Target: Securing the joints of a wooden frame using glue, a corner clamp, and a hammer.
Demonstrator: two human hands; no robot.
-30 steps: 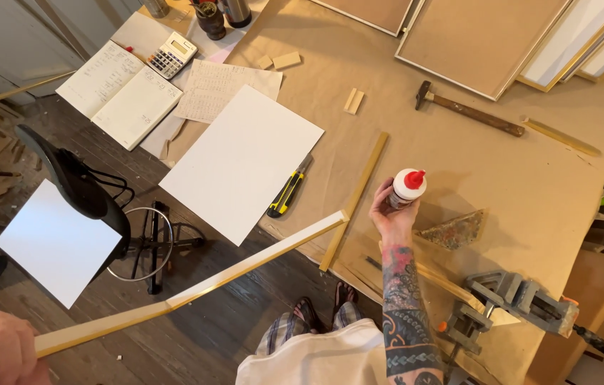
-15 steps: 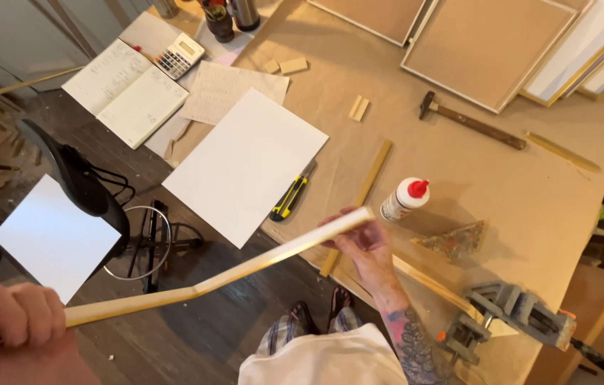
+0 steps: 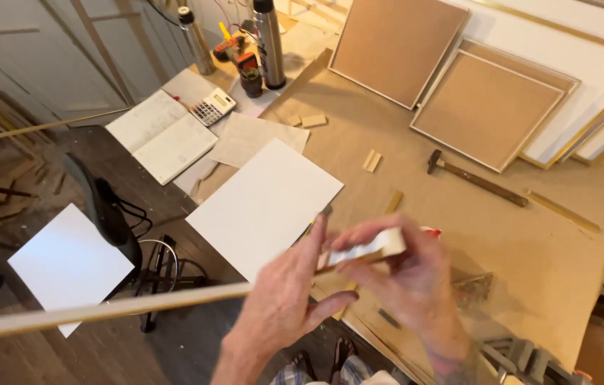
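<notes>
A long thin wooden strip (image 3: 102, 310) runs from the lower left edge up to the centre, where its cut end (image 3: 380, 246) shows pale. My left hand (image 3: 284, 306) grips the strip just behind that end. My right hand (image 3: 409, 281) pinches the end itself with thumb and fingers. Both hands are blurred from motion. The red cap of a glue bottle (image 3: 432, 232) peeks out behind my right hand; the bottle's body is hidden. The hands hover over the near edge of a brown board-covered worktable (image 3: 530, 257).
On the table lie a white sheet (image 3: 262, 207), a hammer (image 3: 476, 178), small wood blocks (image 3: 372, 160), an open notebook (image 3: 163, 135), a calculator (image 3: 213, 107) and framed panels (image 3: 484, 107). A metal clamp (image 3: 523, 353) sits at lower right. A black stool (image 3: 113, 221) and white board (image 3: 70, 264) stand on the floor at left.
My left hand slid up the strip from its far end to beside my right hand. The right hand let go of the glue bottle earlier and now pinches the strip's end.
</notes>
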